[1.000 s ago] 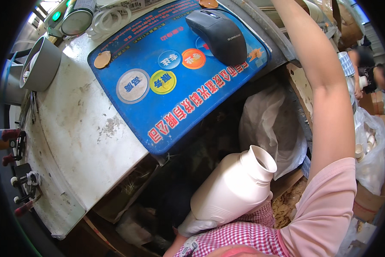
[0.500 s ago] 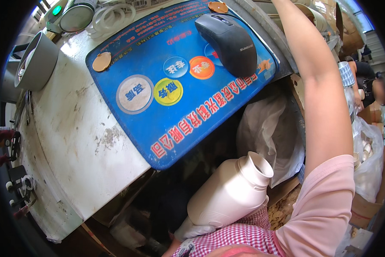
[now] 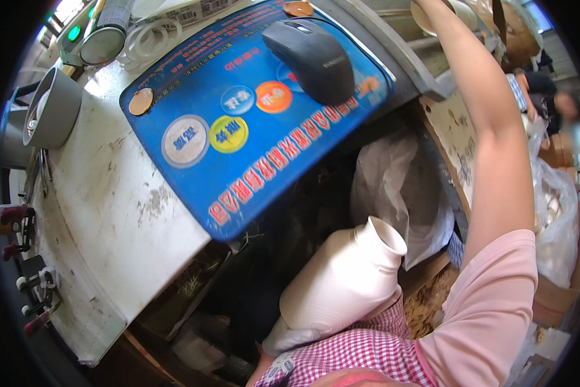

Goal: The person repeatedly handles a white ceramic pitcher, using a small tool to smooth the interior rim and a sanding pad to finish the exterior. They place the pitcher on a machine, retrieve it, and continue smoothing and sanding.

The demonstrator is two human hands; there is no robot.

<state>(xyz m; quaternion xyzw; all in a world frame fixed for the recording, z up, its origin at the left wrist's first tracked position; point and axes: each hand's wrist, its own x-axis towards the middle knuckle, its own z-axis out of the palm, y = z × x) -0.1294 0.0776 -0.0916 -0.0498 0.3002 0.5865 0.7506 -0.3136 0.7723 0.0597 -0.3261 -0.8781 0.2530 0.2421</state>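
A white plastic bottle (image 3: 332,277) lies tilted against my checked apron (image 3: 367,355), its open neck toward the upper right. My left hand (image 3: 290,337), in a pale glove, is shut on the bottle from below. My right arm stretches up the right side; only part of my right hand (image 3: 422,6) shows at the top edge, beside a pale round container (image 3: 461,19), its fingers hidden. Left of that arm, a black mouse (image 3: 309,61) rests on a blue printed mat (image 3: 193,103) on the white worktable (image 3: 109,213).
A grey bowl (image 3: 58,106), spray can (image 3: 106,32) and clear rings (image 3: 148,45) sit at upper left, clamps (image 3: 29,284) at the left edge. Plastic bags (image 3: 399,193) hang below the table. At right, another person (image 3: 538,97) is beside a bag of white pieces (image 3: 554,238).
The view has shifted slightly. More of the round container by my right hand shows at the top. My left hand still grips the bottle, and the co-worker's posture differs a little.
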